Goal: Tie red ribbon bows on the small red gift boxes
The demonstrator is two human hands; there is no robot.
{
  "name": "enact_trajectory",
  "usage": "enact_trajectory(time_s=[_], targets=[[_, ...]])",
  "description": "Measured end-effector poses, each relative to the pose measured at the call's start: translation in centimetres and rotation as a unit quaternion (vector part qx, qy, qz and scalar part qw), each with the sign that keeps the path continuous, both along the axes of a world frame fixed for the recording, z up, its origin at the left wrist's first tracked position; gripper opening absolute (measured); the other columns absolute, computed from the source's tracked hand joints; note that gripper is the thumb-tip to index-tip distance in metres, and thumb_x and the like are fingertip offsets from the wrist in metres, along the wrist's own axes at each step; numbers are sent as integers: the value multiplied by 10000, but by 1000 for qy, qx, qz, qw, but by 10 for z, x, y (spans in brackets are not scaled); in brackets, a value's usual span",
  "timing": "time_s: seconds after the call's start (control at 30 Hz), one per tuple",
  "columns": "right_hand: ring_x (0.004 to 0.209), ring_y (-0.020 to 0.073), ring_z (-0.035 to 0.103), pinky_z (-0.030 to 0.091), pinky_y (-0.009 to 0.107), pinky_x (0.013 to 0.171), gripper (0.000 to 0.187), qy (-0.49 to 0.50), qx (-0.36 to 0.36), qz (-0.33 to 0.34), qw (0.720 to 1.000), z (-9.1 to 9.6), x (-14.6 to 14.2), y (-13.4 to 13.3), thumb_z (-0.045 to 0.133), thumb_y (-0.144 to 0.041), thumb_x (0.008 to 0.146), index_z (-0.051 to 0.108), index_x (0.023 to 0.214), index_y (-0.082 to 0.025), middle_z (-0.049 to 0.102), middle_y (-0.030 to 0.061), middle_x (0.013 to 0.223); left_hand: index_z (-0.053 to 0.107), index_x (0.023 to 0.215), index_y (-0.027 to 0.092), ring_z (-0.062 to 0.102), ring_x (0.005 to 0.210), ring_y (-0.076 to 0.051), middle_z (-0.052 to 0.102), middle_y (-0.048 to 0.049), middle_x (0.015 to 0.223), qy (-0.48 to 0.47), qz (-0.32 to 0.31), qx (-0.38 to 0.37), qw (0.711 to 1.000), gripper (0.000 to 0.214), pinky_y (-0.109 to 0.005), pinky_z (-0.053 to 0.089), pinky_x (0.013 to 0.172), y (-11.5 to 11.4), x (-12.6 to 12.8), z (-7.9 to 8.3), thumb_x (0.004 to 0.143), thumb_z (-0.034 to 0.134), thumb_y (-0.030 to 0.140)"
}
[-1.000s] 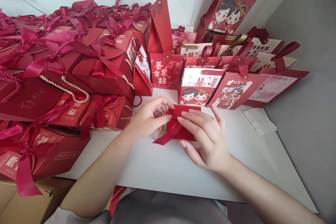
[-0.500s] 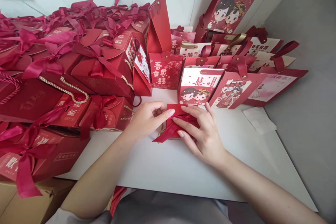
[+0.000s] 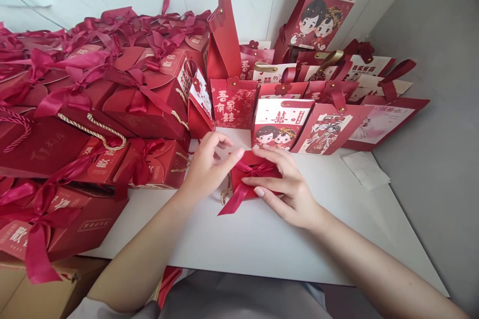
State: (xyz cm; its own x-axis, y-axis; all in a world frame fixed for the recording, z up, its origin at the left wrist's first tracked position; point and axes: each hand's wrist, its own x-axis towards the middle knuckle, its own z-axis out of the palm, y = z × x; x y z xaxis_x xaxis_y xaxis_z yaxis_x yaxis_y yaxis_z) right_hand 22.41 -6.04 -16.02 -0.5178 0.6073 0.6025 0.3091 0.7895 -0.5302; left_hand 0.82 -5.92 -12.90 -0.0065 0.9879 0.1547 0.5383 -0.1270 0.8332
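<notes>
A small red gift box (image 3: pixel 250 177) with a red ribbon (image 3: pixel 236 199) lies on the white table (image 3: pixel 262 239) in front of me. My left hand (image 3: pixel 208 165) pinches the ribbon at the top left of the box with thumb and forefinger. My right hand (image 3: pixel 285 184) rests over the right side of the box, fingers curled on the ribbon knot. A loose ribbon tail hangs down to the lower left. A gold cord handle shows beside the box, partly hidden by my left hand.
A large pile of red ribbon-tied gift boxes (image 3: pixel 142 104) fills the left side. Red and white paper gift bags (image 3: pixel 284 122) stand in rows behind. A tall cartoon-printed bag (image 3: pixel 322 15) leans on the wall. A white paper scrap (image 3: pixel 364 169) lies right. A cardboard box (image 3: pixel 41 289) sits lower left.
My right hand has drawn in from lying flat to curling over the knot. The box and ribbon sit slightly more upright, and the view has tipped down a little.
</notes>
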Motion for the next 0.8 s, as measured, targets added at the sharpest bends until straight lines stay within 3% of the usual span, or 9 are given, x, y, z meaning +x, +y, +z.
enact_trajectory(time_s=[0.1,0.17,0.23,0.27,0.37,0.47,0.53,0.7,0.8], targets=[[1355,329,492,361,591,1159,210,26,11,8,1000,2,1,0,612,-226,947,777,1072,-256,555,110,1427,578,1131,234,557,1219,-225,609,-53,1257,-13,-50,-5,999,344,-330,445,1004,-2,4,-1,865,697,417],[1224,303,580,429,544,1091,178,70,31,-18,997,5,3,0,621,-199,929,755,1042,-234,628,116,1274,578,1148,233,577,1215,-225,615,-57,1276,-35,-68,-40,996,350,-342,454,1025,-4,8,-1,869,695,409],[978,233,633,510,427,918,95,125,21,-82,989,9,7,2,621,-204,932,703,977,-217,663,76,1018,581,1148,229,608,1179,-229,629,-60,1266,-44,-64,-65,995,351,-353,470,1019,-6,12,-2,868,698,406],[848,196,611,510,364,810,62,147,-9,-121,982,11,9,5,612,-231,948,669,926,-215,640,44,894,581,1150,231,623,1154,-231,638,-59,1257,-45,-59,-70,995,355,-359,477,1012,-7,14,-2,865,702,405],[646,144,485,420,287,635,320,155,-174,-189,954,15,16,14,546,-405,1004,578,752,-210,526,-12,681,580,1157,245,664,1063,-224,670,-40,1206,-53,-54,-93,993,363,-353,509,953,-8,18,-1,861,708,412],[617,139,448,378,284,613,543,131,-316,-159,926,17,19,21,460,-576,1005,543,624,-197,466,-10,614,573,1156,257,683,955,-199,687,-14,1130,-82,-61,-124,987,375,-307,542,816,-8,19,-1,853,716,425],[605,132,429,360,281,598,570,131,-370,-122,912,17,19,22,478,-617,982,530,602,-194,443,-14,604,571,1156,263,680,948,-189,683,-3,1120,-95,-62,-127,985,383,-280,543,773,-8,19,-2,843,727,418],[649,132,495,382,270,603,351,163,-440,-62,881,17,17,17,658,-520,920,619,784,-199,566,-8,715,571,1145,257,676,923,-175,680,6,1067,-107,-74,-136,982,408,-252,538,751,-8,20,-2,809,765,384],[703,149,545,430,281,646,271,176,-420,-57,888,15,16,17,679,-459,919,651,844,-200,627,13,778,568,1136,256,674,904,-166,679,16,1047,-113,-86,-151,978,405,-244,532,746,-8,20,-2,806,768,377]])
